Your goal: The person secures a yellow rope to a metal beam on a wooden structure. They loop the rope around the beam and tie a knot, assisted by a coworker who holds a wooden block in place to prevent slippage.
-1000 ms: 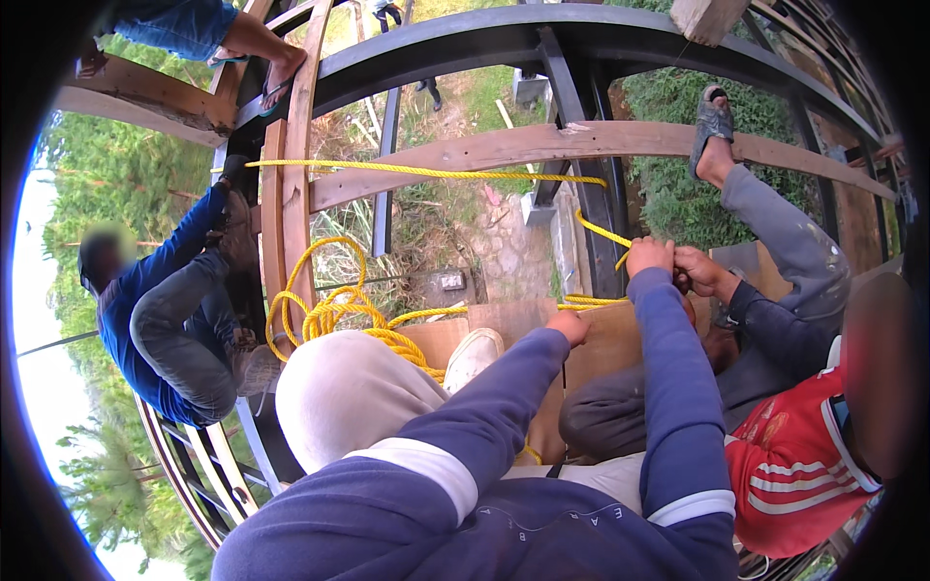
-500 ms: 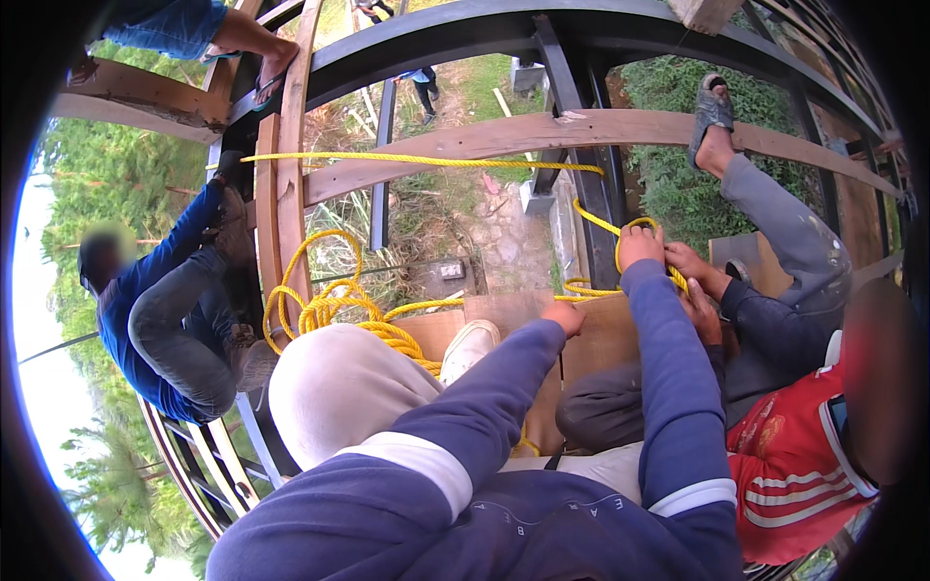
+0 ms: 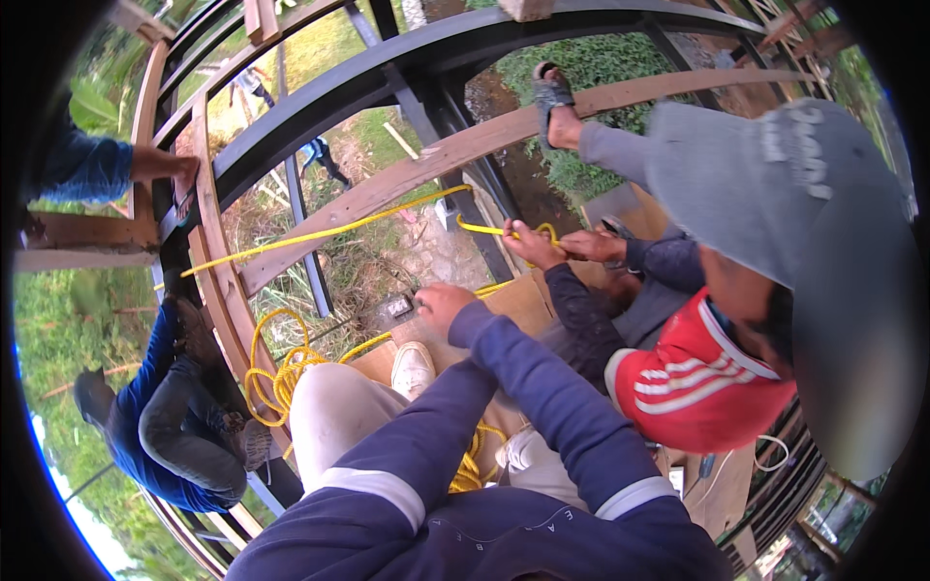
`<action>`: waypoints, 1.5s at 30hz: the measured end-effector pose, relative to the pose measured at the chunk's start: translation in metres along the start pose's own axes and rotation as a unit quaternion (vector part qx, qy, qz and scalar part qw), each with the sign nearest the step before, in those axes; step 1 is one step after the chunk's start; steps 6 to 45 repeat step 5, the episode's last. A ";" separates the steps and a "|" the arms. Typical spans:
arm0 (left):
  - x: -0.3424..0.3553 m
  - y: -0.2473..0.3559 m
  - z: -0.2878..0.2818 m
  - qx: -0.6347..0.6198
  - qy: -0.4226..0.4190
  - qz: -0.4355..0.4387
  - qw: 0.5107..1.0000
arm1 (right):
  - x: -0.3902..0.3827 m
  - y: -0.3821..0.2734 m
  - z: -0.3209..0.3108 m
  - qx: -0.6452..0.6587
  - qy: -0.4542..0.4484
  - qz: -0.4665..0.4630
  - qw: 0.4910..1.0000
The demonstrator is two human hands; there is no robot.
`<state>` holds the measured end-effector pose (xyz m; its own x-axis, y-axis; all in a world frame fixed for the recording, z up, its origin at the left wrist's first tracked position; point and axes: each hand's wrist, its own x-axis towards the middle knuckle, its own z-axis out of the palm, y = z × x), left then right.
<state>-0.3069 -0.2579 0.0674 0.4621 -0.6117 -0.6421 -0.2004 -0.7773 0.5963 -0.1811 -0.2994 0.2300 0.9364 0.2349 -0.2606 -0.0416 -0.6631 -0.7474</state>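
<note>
My right hand [image 3: 446, 308] reaches out over a brown board [image 3: 523, 308], its fingers curled. Yellow rope [image 3: 383, 341] runs up to this hand and shows again past it on the right; whether the fingers grip it is hidden. My left forearm [image 3: 417, 431] passes under my right sleeve, which covers the left hand. To the right, a co-worker's two hands [image 3: 535, 247] hold the rope by a black steel post [image 3: 489, 218]. From that post the rope stretches left along a curved wooden beam [image 3: 417, 181]. A loose rope coil [image 3: 281, 382] lies beside my left knee.
A co-worker in a red shirt [image 3: 678, 373] and grey cap [image 3: 746, 155] sits close on my right. Another person in blue [image 3: 160, 416] crouches at the left. A black steel beam [image 3: 320, 107] crosses ahead, with open gaps down to the ground. More rope [image 3: 467, 470] lies between my legs.
My right hand has left the rope near the post and moved left. My left hand has gone behind my right sleeve. The co-worker has leaned in, hands on the rope. The view has shifted.
</note>
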 end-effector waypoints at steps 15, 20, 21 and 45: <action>-0.141 0.040 -0.021 0.111 -0.057 0.147 0.981 | -0.163 -0.080 -0.043 0.088 0.066 0.106 0.988; -0.141 0.040 -0.021 0.111 -0.057 0.147 0.981 | -0.163 -0.080 -0.043 0.088 0.066 0.106 0.988; -0.141 0.040 -0.021 0.111 -0.057 0.147 0.981 | -0.163 -0.080 -0.043 0.088 0.066 0.106 0.988; -0.141 0.040 -0.021 0.111 -0.057 0.147 0.981 | -0.163 -0.080 -0.043 0.088 0.066 0.106 0.988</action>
